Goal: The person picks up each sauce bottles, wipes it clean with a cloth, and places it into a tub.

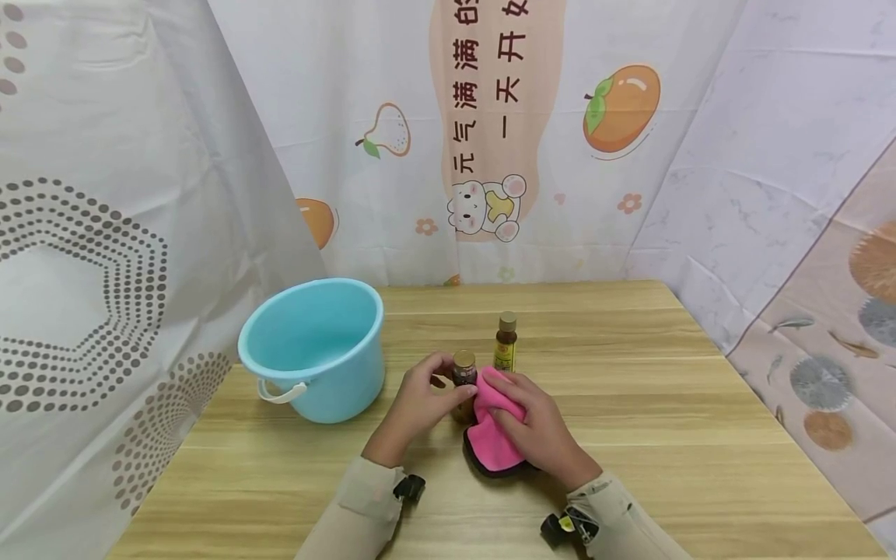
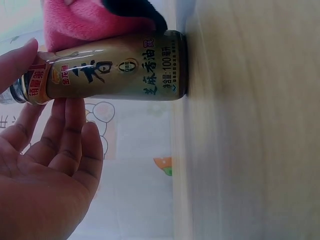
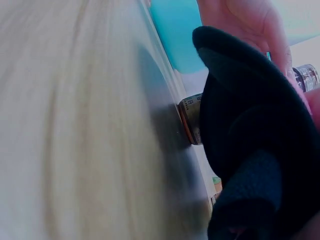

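Observation:
A sesame oil bottle (image 2: 115, 75) with a gold cap stands upright on the table. My left hand (image 1: 420, 397) holds it near the neck, thumb on the near side and fingertips behind, as the left wrist view shows. In my right hand (image 1: 540, 428) is a pink cloth (image 1: 492, 447) with a dark edge, pressed against the bottle's right side. The cloth's dark underside (image 3: 250, 115) fills much of the right wrist view and hides part of the bottle. Just behind stands a second small brown bottle (image 1: 505, 350) with a yellow label, touched by neither hand.
To the left of my hands stands a light blue bucket (image 1: 360, 389) with a white handle. The wooden table (image 1: 630, 435) runs back to a printed curtain (image 1: 350, 225), and more patterned cloth hangs at both sides.

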Motion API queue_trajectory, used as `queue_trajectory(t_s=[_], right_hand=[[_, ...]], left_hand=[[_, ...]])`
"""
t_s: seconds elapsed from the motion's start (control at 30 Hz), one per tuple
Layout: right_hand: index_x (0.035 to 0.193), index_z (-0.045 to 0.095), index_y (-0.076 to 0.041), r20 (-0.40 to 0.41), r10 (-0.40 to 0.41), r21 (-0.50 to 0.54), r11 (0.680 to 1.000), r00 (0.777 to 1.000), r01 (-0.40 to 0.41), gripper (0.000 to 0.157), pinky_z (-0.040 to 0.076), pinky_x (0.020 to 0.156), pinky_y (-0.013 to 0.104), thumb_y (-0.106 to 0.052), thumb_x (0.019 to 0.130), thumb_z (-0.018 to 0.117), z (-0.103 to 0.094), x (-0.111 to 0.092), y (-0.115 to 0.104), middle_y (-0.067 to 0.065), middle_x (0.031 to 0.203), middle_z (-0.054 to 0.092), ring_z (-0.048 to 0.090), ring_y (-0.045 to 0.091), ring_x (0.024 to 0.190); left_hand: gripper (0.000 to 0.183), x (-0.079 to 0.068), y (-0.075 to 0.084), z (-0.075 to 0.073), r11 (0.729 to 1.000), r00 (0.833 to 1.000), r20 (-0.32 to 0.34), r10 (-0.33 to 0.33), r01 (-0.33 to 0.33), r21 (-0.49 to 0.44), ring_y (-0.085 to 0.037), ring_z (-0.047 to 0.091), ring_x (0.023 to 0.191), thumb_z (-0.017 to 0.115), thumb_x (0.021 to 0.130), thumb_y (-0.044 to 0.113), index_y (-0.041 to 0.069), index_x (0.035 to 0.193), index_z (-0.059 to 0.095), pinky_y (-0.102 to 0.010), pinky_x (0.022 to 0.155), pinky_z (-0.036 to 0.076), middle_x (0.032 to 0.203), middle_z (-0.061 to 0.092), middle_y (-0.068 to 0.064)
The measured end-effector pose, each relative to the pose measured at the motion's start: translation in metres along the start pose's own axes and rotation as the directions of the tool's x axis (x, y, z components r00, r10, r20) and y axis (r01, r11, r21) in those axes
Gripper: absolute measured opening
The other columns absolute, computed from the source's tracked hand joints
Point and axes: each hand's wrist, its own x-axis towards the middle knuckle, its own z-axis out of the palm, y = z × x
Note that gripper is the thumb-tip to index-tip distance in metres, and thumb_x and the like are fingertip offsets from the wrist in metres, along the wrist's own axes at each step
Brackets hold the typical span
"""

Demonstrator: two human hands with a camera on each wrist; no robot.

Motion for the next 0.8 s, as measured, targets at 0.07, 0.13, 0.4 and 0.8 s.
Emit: queue_trajectory(t_s=[0.07,0.13,0.4,0.8], right_hand=[[0.146,0.061,-0.025,-0.014,-0.018,0.014,1.000,1.000,0.019,0.054,0.056,0.099,0.029,-0.008,0.096,0.073,0.0000,0.0001,-0.0001,-0.005,0.146,0.059,0.061,0.017,0.128],[0.146,0.061,-0.026,-0.026,-0.031,0.033,0.999,0.999,0.032,0.053,0.055,0.100,0.026,-0.009,0.097,0.072,0.0000,0.0004,-0.0007,-0.004,0.148,0.058,0.060,0.017,0.130],[0.143,0.064,-0.013,-0.062,-0.061,0.096,0.993,0.996,0.066,0.049,0.049,0.102,0.015,-0.001,0.096,0.071,0.0003,0.0011,-0.0032,0.009,0.149,0.057,0.058,0.027,0.133],[0.145,0.062,-0.020,-0.037,-0.052,0.076,0.996,0.998,0.055,0.048,0.049,0.104,0.017,-0.008,0.098,0.071,-0.0010,0.0004,-0.0023,0.003,0.151,0.056,0.056,0.026,0.136]], left_hand=[[0.037,0.0000,0.0003,-0.0003,1.000,1.000,0.000,-0.007,0.008,-0.005,-0.015,0.064,0.103,0.084,0.087,0.039,0.018,0.114,0.069,-0.048,0.093,0.056,0.106,0.070,0.003],[0.036,-0.0002,0.0008,-0.0005,1.000,1.000,0.001,-0.011,0.011,-0.008,-0.015,0.064,0.103,0.084,0.087,0.038,0.019,0.114,0.069,-0.047,0.094,0.056,0.106,0.070,0.004],[0.035,-0.0011,0.0036,-0.0007,1.000,1.000,0.001,-0.006,0.006,-0.017,-0.017,0.064,0.104,0.084,0.087,0.038,0.019,0.113,0.070,-0.048,0.094,0.056,0.106,0.070,0.002],[0.030,-0.0002,0.0012,-0.0002,1.000,1.000,-0.003,-0.008,0.008,-0.010,-0.016,0.065,0.105,0.084,0.088,0.034,0.020,0.111,0.070,-0.047,0.093,0.056,0.105,0.070,0.005]])
